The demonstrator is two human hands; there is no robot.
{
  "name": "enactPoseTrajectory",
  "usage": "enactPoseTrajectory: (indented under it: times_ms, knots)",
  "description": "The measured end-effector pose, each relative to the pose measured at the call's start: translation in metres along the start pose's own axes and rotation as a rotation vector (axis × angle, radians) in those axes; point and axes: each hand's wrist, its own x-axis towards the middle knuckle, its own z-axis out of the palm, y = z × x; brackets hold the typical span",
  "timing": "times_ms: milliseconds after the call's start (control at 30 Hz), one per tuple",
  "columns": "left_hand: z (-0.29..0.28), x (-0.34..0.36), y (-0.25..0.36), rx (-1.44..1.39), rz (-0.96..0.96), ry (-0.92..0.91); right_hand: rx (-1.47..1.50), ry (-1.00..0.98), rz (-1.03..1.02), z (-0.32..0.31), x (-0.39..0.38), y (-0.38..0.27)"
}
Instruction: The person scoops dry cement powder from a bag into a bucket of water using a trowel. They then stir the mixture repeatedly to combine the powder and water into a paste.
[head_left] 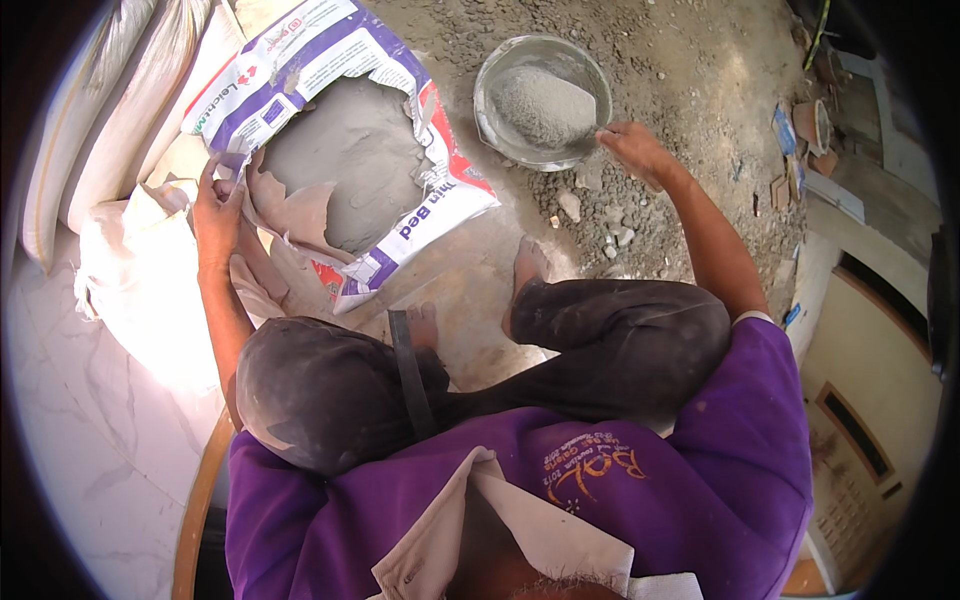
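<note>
A large white, purple and red paper bag [445,225] lies torn wide open at the left, showing grey powder [345,150] inside. My left hand [218,205] is closed on the bag's left edge, beside a torn brown paper flap [295,210]. On the ground to the right of the bag stands a round grey basin [488,120]. Dry grey powder [545,105] is heaped in it, with a straight, angular edge on the right side. My right hand [635,152] is closed at the basin's right rim; what its fingers grip is hidden.
Full pale sacks [120,110] lean at the far left, with a crumpled white sack [130,270] below them. Pale marbled tiles [100,400] cover the left floor. Stones [620,232] and rubble lie near the basin. A flowerpot [812,125] stands at the right.
</note>
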Motion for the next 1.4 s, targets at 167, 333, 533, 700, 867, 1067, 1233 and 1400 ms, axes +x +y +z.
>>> enactPoseTrajectory:
  times_ms: [167, 333, 533, 700, 867, 1067, 1233, 1400]
  knots:
    - [-0.002, -0.004, 0.004, -0.030, -0.009, -0.003, -0.024, 0.085, -0.007, -0.002, -0.007, -0.015]
    - [-0.003, -0.004, 0.009, -0.007, -0.019, 0.006, -0.326, 0.084, -0.094, -0.010, 0.008, -0.008]
    - [-0.002, -0.001, 0.005, -0.046, -0.007, -0.022, -0.651, 0.226, -0.208, -0.004, 0.016, -0.004]
    - [-0.036, 0.002, 0.021, -0.066, -0.063, -0.199, -0.652, 0.270, -0.077, 0.010, 0.011, -0.027]
    - [-0.064, 0.024, 0.120, 0.030, 0.213, -0.318, -0.474, 0.007, -0.037, 0.024, 0.027, -0.029]
    - [0.046, 0.063, 0.219, 0.250, 0.428, -0.602, -0.558, -0.026, -0.131, 0.026, 0.001, -0.054]
    - [0.221, 0.052, 0.191, 0.377, 0.431, -0.662, -0.767, 0.135, -0.153, 0.016, 0.029, -0.043]
    - [0.292, -0.006, 0.191, -0.364, -0.256, -0.708, -0.751, 0.083, -0.093, 0.037, 0.025, -0.024]
